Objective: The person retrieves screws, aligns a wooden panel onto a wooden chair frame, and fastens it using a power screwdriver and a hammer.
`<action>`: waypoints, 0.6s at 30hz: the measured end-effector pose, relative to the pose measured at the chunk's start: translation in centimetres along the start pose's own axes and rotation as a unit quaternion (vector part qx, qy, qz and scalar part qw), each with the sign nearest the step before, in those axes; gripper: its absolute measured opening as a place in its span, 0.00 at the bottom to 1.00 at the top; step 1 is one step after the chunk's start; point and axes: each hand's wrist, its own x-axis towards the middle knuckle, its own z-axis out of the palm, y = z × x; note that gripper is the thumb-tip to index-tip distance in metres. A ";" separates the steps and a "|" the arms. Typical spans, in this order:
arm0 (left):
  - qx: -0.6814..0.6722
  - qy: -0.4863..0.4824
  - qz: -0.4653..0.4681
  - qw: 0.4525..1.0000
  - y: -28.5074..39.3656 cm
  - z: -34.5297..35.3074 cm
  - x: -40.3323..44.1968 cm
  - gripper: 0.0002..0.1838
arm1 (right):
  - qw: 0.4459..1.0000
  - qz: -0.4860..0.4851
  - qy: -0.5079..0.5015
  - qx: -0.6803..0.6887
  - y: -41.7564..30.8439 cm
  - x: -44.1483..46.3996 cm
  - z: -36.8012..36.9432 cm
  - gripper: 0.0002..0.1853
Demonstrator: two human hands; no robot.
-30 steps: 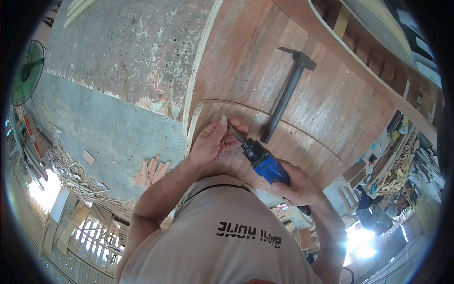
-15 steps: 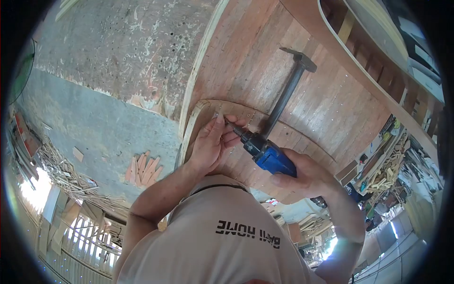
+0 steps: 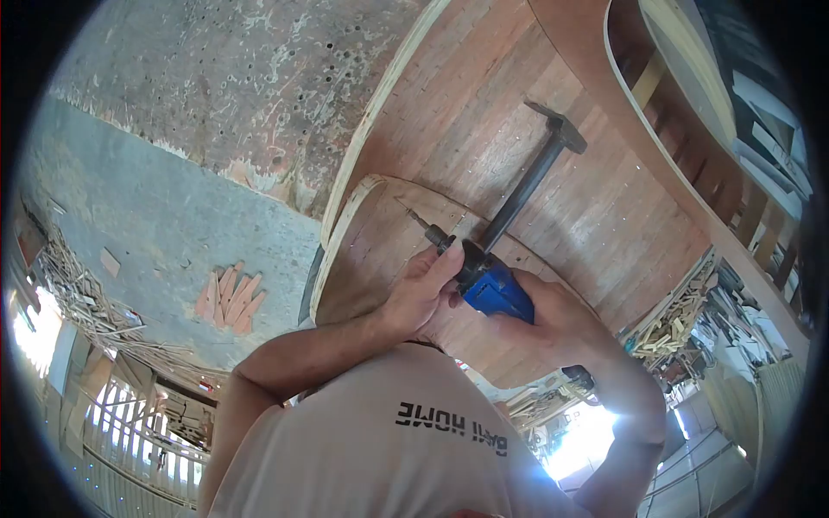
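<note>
At the far left, a tangled heap of thin, pale wooden strips [image 3: 95, 293] lies on a grey-green, worn floor [image 3: 164, 203], with one small, flat, tan offcut [image 3: 110, 262] just beside it. Further right, a fan of pinkish, tapered wooden slivers [image 3: 229, 298] rests on the same floor, and above it spreads a weathered grey-brown board [image 3: 233, 95] pitted with dark holes. Next comes a curved, reddish-brown wooden panel [image 3: 363, 259] with a pale edge. The left hand [image 3: 423, 289] is over it, thumb and fingers closed about the black front part of a blue and black handheld power tool [image 3: 496, 289]. That tool sits between the two hands, tilted, its slim metal bit [image 3: 416, 217] aimed up and left over the panel; whether the tip touches the wood, I cannot tell. Beyond it, a dark metal hammer [image 3: 528, 186] lies on a broad, reddish planked surface [image 3: 471, 95], the lower end of its handle hidden behind the tool. The right hand [image 3: 566, 315] is wrapped around the tool's blue body. Rightmost are a long, curved, reddish-brown wooden rim [image 3: 656, 168] and a pile of pale wood scraps [image 3: 669, 324]
</note>
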 end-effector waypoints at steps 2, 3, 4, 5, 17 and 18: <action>0.006 0.007 0.010 1.000 0.3 -0.5 0.2 0.24 | 1.000 0.013 0.003 -0.013 -0.8 0.5 0.2 0.31; 0.011 0.019 0.015 1.000 0.7 -0.6 0.3 0.24 | 0.999 0.023 0.002 -0.027 -1.8 0.8 0.2 0.30; 0.014 0.032 0.018 0.999 1.0 -0.6 0.3 0.25 | 0.999 0.035 0.000 -0.039 -2.3 1.0 0.1 0.30; 0.006 0.028 0.024 0.999 1.3 -0.6 0.4 0.25 | 0.999 0.025 0.005 -0.040 -2.2 1.5 0.2 0.31; 0.413 0.146 0.043 0.898 6.3 -1.5 -3.0 0.20 | 0.998 0.040 0.002 -0.045 -3.4 2.9 0.7 0.37; 0.520 0.142 0.205 0.817 6.4 -2.5 -4.9 0.22 | 0.997 0.054 -0.001 -0.056 -3.8 2.8 0.5 0.37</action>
